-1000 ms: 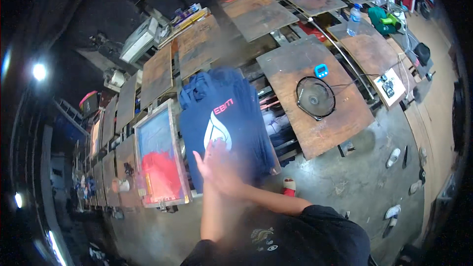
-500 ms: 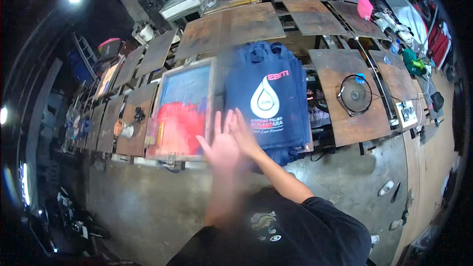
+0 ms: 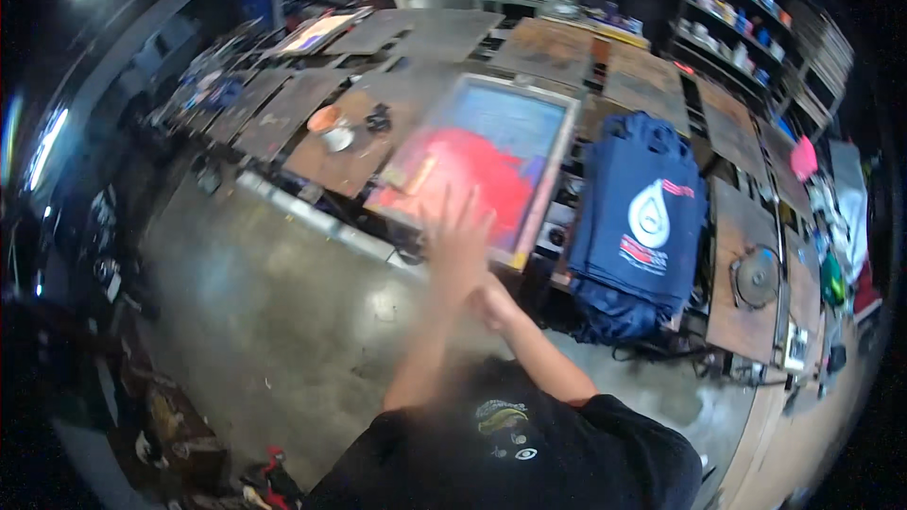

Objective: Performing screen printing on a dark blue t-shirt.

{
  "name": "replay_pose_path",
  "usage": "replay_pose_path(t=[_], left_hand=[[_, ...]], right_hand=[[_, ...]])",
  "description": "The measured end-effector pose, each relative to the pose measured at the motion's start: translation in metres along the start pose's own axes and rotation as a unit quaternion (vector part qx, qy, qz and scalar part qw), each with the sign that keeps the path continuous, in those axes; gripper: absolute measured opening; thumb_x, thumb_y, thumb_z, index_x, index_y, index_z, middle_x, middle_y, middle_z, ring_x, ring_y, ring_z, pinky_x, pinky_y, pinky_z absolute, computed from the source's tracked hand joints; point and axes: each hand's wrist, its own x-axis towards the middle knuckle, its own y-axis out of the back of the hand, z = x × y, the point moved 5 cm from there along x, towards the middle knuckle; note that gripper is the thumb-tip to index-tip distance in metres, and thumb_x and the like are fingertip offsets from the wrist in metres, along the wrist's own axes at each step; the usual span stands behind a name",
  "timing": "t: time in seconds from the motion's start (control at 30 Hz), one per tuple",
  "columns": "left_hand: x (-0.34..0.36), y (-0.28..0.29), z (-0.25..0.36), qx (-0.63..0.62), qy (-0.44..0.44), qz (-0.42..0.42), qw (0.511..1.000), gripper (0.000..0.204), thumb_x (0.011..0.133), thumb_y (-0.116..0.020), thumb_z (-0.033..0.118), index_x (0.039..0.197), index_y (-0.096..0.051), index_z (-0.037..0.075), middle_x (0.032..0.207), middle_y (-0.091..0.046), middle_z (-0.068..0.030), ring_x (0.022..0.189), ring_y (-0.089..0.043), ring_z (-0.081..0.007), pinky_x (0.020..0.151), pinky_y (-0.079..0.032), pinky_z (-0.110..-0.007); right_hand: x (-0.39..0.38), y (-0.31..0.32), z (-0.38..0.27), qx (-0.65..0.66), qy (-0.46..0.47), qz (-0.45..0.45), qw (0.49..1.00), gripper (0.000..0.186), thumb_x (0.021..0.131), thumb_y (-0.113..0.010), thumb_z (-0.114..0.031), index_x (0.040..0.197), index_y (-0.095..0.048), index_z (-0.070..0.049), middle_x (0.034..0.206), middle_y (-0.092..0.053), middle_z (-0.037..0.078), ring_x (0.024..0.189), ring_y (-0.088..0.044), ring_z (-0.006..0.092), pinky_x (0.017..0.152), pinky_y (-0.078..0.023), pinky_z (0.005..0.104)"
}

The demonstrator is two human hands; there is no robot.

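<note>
My left hand (image 3: 457, 250) is raised over the near edge of a printing screen (image 3: 570, 127), its fingers spread and slightly blurred, holding nothing. Against the base of that hand rests my right hand (image 3: 491, 302); its fingers are mostly hidden behind the left one. Inside the wooden-framed screen, bright red ink (image 3: 482, 170) covers the near part of a blue mesh. A wood-coloured strip (image 3: 416, 173) lies in the ink at the left side. To the right of the screen sits a thick stack of navy tote bags (image 3: 614, 198), with a white drop print on the top one.
Brown boards (image 3: 548, 49) stand in rows on dark rails with gaps between. An orange-and-white tub (image 3: 333, 127) and a small dark object (image 3: 378, 119) sit on a left board. At right lies a round fan (image 3: 757, 276). Shelves (image 3: 732, 24) with containers stand behind.
The view has turned left, so the screen and bags appear farther right. My right hand, earlier stretched out beside the left fingers, is now lower, at the base of my left hand.
</note>
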Motion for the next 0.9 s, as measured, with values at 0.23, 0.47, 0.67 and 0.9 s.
replay_pose_path(t=[0.23, 0.47, 0.67, 0.9], left_hand=[[-0.046, -0.019, -0.068, 0.036, 0.090, -0.065, 0.993, 0.048, 0.087, -0.060, 0.017, 0.135, -0.058, 0.017, 0.159, -0.024, -0.0166, 0.149, -0.007, -0.0450, 0.114, -0.004, -0.070], [-0.034, -0.038, -0.110, 0.107, 0.083, -0.017, 0.991, 0.057, 0.093, -0.049, 0.028, 0.143, -0.044, 0.001, 0.159, -0.024, -0.0206, 0.147, -0.014, -0.0476, 0.114, -0.005, -0.070], [-0.004, -0.071, -0.169, 0.106, 0.108, -0.067, 0.986, 0.061, 0.093, -0.048, 0.027, 0.147, -0.038, -0.001, 0.159, -0.024, -0.0208, 0.149, -0.013, -0.0432, 0.116, -0.007, -0.067], [0.052, -0.068, -0.228, 0.058, 0.076, -0.050, 0.994, 0.061, 0.087, -0.054, 0.018, 0.145, -0.043, 0.003, 0.155, -0.034, -0.0138, 0.150, -0.011, -0.0384, 0.118, -0.008, -0.064]], right_hand=[[0.046, -0.013, -0.012, 0.125, 0.003, 0.058, 0.990, 0.052, 0.099, -0.053, -0.038, 0.141, -0.046, -0.010, 0.129, -0.060, 0.009, 0.116, -0.059, 0.0199, 0.090, -0.050, 0.0325], [0.081, -0.073, -0.030, -0.247, 0.178, 0.052, 0.951, 0.071, 0.088, -0.071, -0.020, 0.144, -0.032, 0.002, 0.137, -0.048, 0.017, 0.122, -0.052, 0.0213, 0.100, -0.045, 0.0352], [0.165, -0.067, -0.026, -0.164, 0.081, 0.083, 0.980, 0.052, 0.091, -0.069, -0.021, 0.131, -0.048, 0.006, 0.121, -0.059, 0.013, 0.110, -0.058, 0.0191, 0.093, -0.048, 0.0321], [0.260, -0.071, -0.039, -0.039, -0.003, 0.044, 0.998, 0.038, 0.096, -0.064, -0.017, 0.126, -0.054, 0.003, 0.115, -0.061, 0.007, 0.105, -0.058, 0.0151, 0.090, -0.048, 0.0273]])
